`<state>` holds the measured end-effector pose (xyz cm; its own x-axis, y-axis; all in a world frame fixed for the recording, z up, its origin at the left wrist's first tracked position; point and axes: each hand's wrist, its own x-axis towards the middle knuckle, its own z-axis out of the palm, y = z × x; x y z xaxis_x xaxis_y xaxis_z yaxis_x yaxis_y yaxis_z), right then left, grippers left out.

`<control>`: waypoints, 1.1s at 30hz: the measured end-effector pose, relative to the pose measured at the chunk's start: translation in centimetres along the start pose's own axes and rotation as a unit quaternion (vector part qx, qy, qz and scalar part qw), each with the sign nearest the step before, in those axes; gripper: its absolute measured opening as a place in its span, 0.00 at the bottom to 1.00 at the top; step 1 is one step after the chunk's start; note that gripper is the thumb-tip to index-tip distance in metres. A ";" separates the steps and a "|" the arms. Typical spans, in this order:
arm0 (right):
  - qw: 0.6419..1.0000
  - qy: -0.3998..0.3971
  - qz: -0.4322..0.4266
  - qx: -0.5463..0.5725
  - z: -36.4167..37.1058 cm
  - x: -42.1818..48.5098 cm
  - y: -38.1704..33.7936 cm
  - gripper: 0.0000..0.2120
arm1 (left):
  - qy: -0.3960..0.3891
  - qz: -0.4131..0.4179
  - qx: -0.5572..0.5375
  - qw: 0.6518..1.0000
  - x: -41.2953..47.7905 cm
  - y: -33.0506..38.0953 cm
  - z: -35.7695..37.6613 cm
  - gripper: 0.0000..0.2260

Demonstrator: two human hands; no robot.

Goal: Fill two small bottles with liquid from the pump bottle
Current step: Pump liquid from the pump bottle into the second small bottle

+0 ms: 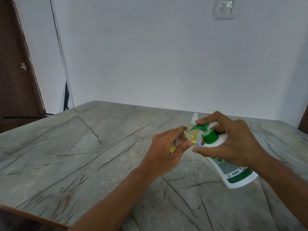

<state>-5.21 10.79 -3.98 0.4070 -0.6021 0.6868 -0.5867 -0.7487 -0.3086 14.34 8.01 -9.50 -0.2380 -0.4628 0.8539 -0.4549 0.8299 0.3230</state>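
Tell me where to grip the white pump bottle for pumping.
Grip the pump bottle round its shoulder under the green collar, from its right: it leans left toward the small bottle, and a forefinger then reaches the pump head.

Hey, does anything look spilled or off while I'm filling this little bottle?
No spill shows on the table. Only oddity: the pump bottle leans steeply instead of standing upright, gripped by the right hand, its spout at the mouth of the small bottle, which the left hand holds tilted.
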 end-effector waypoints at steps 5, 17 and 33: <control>1.000 0.008 -0.011 0.007 0.1 -0.1 0.0 0.24 | -0.009 0.014 -0.003 1.000 -0.2 -0.1 0.1 0.19; 1.000 -0.020 -0.003 -0.009 0.2 -0.1 0.6 0.35 | 0.014 -0.019 0.008 1.000 0.2 0.0 -0.1 0.17; 1.000 0.014 -0.004 0.018 0.1 -0.1 0.4 0.25 | -0.002 0.016 -0.002 1.000 -0.2 -0.4 0.3 0.19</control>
<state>-5.38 10.51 -4.27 0.3917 -0.5884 0.7073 -0.5583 -0.7631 -0.3256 14.35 7.70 -9.94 -0.2554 -0.4365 0.8627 -0.4434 0.8458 0.2966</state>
